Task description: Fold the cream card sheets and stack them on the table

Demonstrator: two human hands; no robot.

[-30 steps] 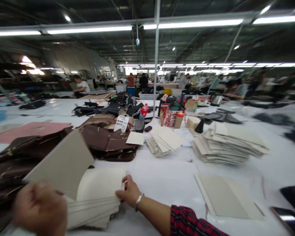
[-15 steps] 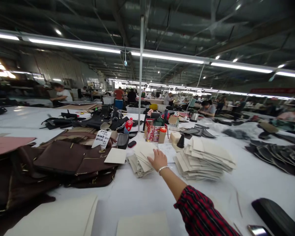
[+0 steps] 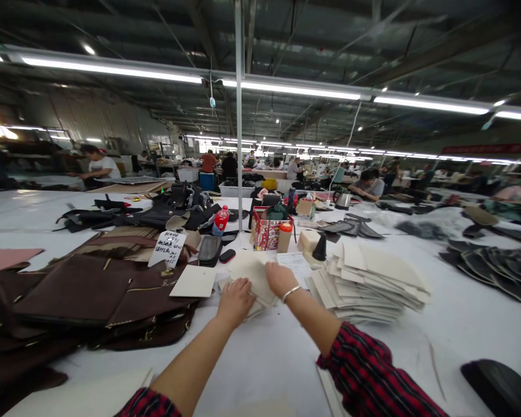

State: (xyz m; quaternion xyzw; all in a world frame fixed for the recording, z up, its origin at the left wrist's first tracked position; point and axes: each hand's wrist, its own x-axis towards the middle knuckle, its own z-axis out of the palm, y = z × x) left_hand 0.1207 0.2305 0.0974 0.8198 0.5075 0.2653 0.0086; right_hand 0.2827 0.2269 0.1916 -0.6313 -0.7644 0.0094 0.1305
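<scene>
A small stack of cream sheet panels lies on the white table, between my two hands. My left hand is on the stack's near left side, its bent fingers gripping the panels. At the right edge, my right hand is closed round the panels, with a bangle on the wrist and its fingertips partly hidden. Beside it rises a taller, uneven pile of cream panels. A single square cream panel rests to the left, partly over a dark brown leather bag.
A handwritten tag lies on the brown bag. Behind the stack stand a red-capped bottle, a patterned box, an orange-lidded jar and a black cone. Dark curved pieces lie right. A pole rises behind.
My left hand has come into view and onto the small stack. My right hand has gone from lying over the top panels to closing at their right edge. The view has shifted slightly.
</scene>
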